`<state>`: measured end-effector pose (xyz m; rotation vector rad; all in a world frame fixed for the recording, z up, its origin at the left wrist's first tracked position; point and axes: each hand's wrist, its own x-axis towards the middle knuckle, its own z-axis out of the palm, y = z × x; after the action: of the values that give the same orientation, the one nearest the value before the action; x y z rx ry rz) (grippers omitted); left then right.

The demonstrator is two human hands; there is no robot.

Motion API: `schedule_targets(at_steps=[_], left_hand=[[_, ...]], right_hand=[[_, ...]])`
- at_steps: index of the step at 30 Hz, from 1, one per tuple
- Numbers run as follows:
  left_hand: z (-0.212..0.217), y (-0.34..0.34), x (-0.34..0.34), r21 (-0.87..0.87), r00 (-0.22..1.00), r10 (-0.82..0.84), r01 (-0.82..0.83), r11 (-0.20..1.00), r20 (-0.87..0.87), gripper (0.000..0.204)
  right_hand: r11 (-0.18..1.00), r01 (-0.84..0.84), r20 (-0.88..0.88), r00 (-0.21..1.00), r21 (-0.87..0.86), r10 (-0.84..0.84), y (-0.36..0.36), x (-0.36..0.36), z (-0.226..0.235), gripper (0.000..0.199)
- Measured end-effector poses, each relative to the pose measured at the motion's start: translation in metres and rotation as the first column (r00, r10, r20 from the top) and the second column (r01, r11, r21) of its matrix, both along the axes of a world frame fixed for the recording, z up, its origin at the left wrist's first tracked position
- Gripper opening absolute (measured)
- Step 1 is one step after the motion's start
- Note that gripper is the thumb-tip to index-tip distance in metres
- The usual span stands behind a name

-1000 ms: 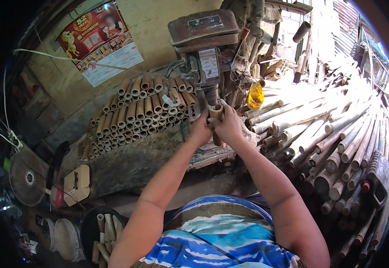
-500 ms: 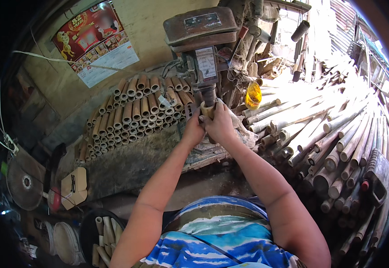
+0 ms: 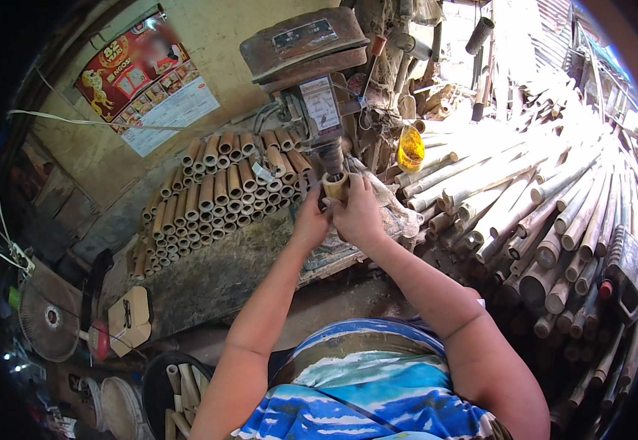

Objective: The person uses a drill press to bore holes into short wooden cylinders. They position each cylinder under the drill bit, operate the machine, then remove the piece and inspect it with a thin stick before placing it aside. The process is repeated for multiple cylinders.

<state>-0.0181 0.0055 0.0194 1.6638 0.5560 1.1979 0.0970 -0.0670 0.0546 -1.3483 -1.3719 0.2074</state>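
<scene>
Both my hands are closed round a short bamboo tube (image 3: 335, 191), standing roughly upright under the chuck (image 3: 329, 157) of a rusty drill press (image 3: 303, 45). My left hand (image 3: 310, 221) grips its left side, and my right hand (image 3: 359, 215) wraps the right side with fingers pointing up. The tube's open top rim shows just below the chuck, with a dark bit between the two. My hands and wrists hide its lower end and most of the press table under it.
Cut bamboo tubes (image 3: 220, 187) are stacked on the bench (image 3: 209, 275) to the left. Long bamboo poles (image 3: 495, 198) pile up at right, near a hanging yellow container (image 3: 411, 150). A fan (image 3: 51, 315), an open cardboard box (image 3: 130, 323) and a black bucket (image 3: 159, 367) of bamboo pieces stand at lower left.
The chuck now sits higher off the bamboo tube, so its open rim and the bit show. My hands keep their hold. The whole view has tilted and shifted slightly.
</scene>
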Motion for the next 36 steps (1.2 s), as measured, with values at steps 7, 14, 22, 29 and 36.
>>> schedule_targets(at_steps=[7,14,22,29,36], left_hand=[[-0.002,0.025,-0.004,-0.009,0.998,-0.064,0.064,0.998,-0.009,0.061],[-0.006,0.024,0.017,0.163,0.976,0.084,-0.051,0.985,-0.202,0.051],[-0.026,0.005,-0.002,0.125,0.954,0.143,-0.113,0.986,-0.265,0.053],[-0.018,0.021,0.003,0.061,0.968,0.120,-0.109,0.992,-0.221,0.057],[-0.027,0.023,0.013,0.124,0.940,0.124,-0.089,0.988,-0.318,0.054]], right_hand=[[0.999,0.044,-0.028,0.999,-0.032,-0.045,0.023,-0.002,0.004,0.044],[0.998,0.046,-0.009,0.999,-0.052,-0.046,0.021,0.025,0.003,0.044],[0.999,0.030,0.015,0.999,-0.044,-0.029,0.000,0.003,-0.020,0.045],[0.997,0.059,0.005,0.998,-0.046,-0.059,0.024,0.004,-0.012,0.044],[0.992,0.026,0.017,1.000,-0.124,-0.024,0.014,0.024,-0.012,0.052]])
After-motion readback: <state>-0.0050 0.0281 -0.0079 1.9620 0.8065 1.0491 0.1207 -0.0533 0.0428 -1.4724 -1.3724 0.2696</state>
